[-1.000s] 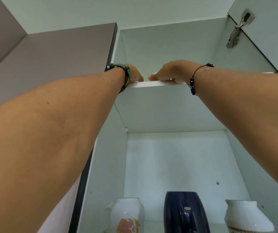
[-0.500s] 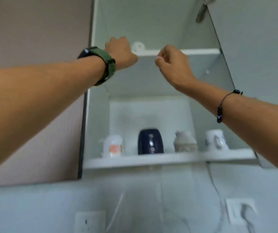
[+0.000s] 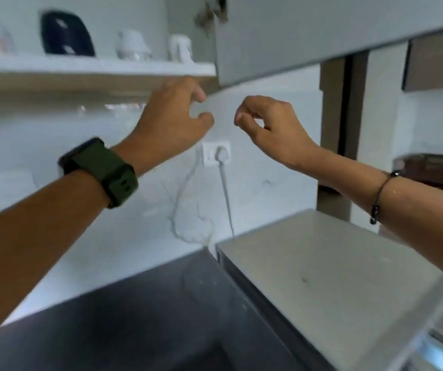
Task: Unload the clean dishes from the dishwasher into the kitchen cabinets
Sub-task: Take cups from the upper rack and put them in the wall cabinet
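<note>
Counter (image 3: pixel 124 317): lying dark and nearest, low in the view, running back to the wall.
Dishwasher (image 3: pixel 330 266): this pale flat-topped unit on the right is, I am judging, the machine; its top is showing, its inside is not, so no clean dish is visible there.
Left hand (image 3: pixel 172 121): hanging in the air in front of the wall, fingers loosely curled, thumb apart, holding nothing; a green watch (image 3: pixel 102 170) is sitting on the wrist.
Right hand (image 3: pixel 271 124): hanging just beside the left, fingers loosely bent, tips near the thumb, also holding nothing; a bead bracelet (image 3: pixel 381 194) is circling the wrist.
Socket (image 3: pixel 216 153): sitting on the wall behind both hands, a white cord dropping from it.
Cabinet shelf (image 3: pixel 94 68): lying above and beyond the fingers, carrying a dark mug (image 3: pixel 66 33) and blurred pale ones; the door (image 3: pixel 308 30) is standing ajar at its right.
Key relation: the next dishes are probably lying below and right of the fingers, towards the dishwasher, so the right hand is looking nearer; their long axis cannot be told.
</note>
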A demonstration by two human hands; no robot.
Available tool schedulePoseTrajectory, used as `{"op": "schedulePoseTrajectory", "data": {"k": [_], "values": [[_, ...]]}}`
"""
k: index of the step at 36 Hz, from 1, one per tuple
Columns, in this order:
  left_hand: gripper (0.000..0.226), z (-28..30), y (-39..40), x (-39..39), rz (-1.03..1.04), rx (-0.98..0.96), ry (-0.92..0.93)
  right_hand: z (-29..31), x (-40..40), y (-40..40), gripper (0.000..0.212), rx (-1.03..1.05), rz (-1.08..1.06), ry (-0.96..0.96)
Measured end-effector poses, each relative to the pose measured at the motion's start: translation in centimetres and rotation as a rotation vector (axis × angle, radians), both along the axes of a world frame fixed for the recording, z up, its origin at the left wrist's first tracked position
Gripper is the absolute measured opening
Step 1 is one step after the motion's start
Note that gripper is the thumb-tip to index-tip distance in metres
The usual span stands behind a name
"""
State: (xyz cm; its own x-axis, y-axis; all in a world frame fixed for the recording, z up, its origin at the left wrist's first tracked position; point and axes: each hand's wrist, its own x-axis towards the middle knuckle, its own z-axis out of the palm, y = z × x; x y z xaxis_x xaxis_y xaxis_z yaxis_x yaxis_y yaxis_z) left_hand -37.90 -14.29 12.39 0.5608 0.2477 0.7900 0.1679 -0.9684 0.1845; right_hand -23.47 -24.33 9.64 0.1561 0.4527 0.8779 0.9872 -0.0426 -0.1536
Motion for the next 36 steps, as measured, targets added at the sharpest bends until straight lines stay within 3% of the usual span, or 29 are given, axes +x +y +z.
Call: {"op": "schedulePoseTrajectory", "data": {"k": [11,19,26,36], "values": [[0.033,-20.7,-19.4,7.2,-0.147,-0.341,0.283,-17.6,6.1,-23.1,0.021,-0.393,-0.167,0.18],[0.032,-29.0,-30.7,10.3,-0.211,-0.482,0.463,-25.8,8.9,-37.1,0.023,-0.655,-0.282,0.305],[0.028,-34.4,-35.9,13.1,-0.288,-0.509,0.554,-31.1,12.1,-41.0,0.025,-0.748,-0.343,0.533],[0.035,-49.1,-37.5,20.7,-0.285,-0.739,0.826,-43.9,21.1,-40.2,0.026,-1.0,-0.291,0.797]]}}
